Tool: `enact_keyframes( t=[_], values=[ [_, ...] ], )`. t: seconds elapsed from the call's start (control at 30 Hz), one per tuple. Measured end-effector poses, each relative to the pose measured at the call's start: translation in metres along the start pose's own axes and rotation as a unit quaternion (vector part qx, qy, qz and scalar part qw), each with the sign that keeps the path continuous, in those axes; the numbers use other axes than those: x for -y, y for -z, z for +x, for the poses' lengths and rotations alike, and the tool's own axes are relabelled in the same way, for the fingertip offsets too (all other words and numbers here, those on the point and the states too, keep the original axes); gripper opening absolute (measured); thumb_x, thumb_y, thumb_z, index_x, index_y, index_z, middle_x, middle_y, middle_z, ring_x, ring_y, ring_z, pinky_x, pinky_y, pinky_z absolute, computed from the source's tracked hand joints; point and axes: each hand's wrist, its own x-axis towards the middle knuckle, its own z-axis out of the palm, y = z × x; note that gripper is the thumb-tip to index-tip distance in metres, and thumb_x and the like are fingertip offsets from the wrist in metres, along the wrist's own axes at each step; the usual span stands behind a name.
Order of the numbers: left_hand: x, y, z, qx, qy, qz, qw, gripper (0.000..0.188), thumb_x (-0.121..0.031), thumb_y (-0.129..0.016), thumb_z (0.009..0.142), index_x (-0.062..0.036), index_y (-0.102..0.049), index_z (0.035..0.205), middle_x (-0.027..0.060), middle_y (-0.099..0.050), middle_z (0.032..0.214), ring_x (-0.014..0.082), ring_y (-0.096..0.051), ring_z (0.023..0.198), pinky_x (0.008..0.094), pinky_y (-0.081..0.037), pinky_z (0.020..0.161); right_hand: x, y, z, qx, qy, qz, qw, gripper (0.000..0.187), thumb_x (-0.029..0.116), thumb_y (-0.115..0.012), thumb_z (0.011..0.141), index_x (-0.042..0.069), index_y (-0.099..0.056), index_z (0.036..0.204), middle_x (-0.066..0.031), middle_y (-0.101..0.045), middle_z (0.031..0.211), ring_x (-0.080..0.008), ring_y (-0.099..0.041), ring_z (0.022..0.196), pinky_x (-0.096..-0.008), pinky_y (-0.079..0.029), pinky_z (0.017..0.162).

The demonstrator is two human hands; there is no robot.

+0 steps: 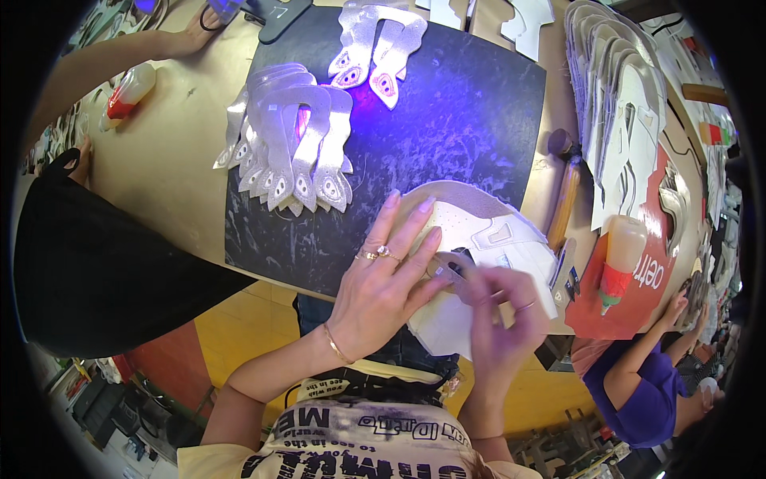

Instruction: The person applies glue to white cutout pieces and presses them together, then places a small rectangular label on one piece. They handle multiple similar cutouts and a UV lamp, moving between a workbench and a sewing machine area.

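Observation:
A white shoe upper [496, 227] with a grey edge and small punched holes lies across the near edge of the dark board. My left hand [379, 279] rests on it, fingers stretched out and thumb near a grey curved piece [447, 273]. Over the upper's right part is my right hand [504, 307], blurred, its fingers curled together beside that piece. What they pinch is too smeared to name. Farther off on the board lie a stack of silver shoe parts [294, 136] with eyelet tips and a silver pair [377, 48] under bluish light.
The dark board [471, 120] covers the table's middle. A wooden-handled hammer [565, 195], a glue bottle [621, 259] and stacked white uppers [618, 104] are on the right. Another bottle [129, 92] lies left, near a co-worker's arm [112, 68]. Another person [646, 391] sits at right.

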Motion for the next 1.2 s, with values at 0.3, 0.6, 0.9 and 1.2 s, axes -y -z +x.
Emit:
enact_keyframes(
  t=[0.3,0.6,0.9,1.2],
  values=[
    [0.009,-0.007,0.003,-0.043,-0.059,0.048,0.996,0.051,-0.028,-0.081,0.077,-0.0174,-0.067,0.125,0.0143,-0.048,0.146,0.0449,-0.037,0.138,0.0554,-0.039,0.108,-0.012,-0.007,0.016,-0.008,-0.134,0.075,0.988,0.011,0.005,-0.074,0.087,-0.002,-0.074,0.096,-0.0075,-0.07,0.079,-0.0094,-0.06,0.065,-0.0238,-0.048,0.061],
    [0.009,-0.006,0.001,-0.011,-0.05,0.05,0.997,0.051,-0.026,-0.082,0.076,-0.0176,-0.067,0.124,0.0173,-0.047,0.146,0.049,-0.035,0.138,0.0577,-0.038,0.109,-0.014,-0.007,0.021,0.0,-0.12,0.074,0.99,0.01,0.004,-0.074,0.086,-0.003,-0.073,0.094,-0.0098,-0.07,0.077,-0.012,-0.063,0.063,-0.0251,-0.049,0.06],
    [0.014,-0.007,-0.002,-0.042,-0.083,0.024,0.995,0.05,-0.025,-0.084,0.073,-0.011,-0.069,0.119,0.0194,-0.048,0.144,0.0501,-0.035,0.138,0.0603,-0.04,0.107,-0.016,-0.008,0.02,-0.003,-0.136,0.091,0.987,0.012,0.006,-0.075,0.087,-0.003,-0.073,0.095,-0.0064,-0.068,0.076,-0.0094,-0.058,0.064,-0.024,-0.047,0.061],
    [0.014,-0.008,-0.003,-0.025,-0.081,0.067,0.994,0.05,-0.03,-0.08,0.078,-0.0129,-0.067,0.123,0.019,-0.045,0.147,0.0493,-0.035,0.138,0.0584,-0.04,0.106,-0.02,-0.004,0.016,0.021,-0.13,0.104,0.986,0.011,0.006,-0.073,0.088,-0.003,-0.07,0.094,-0.0035,-0.066,0.076,-0.0077,-0.053,0.067,-0.0232,-0.044,0.063]
  ],
)
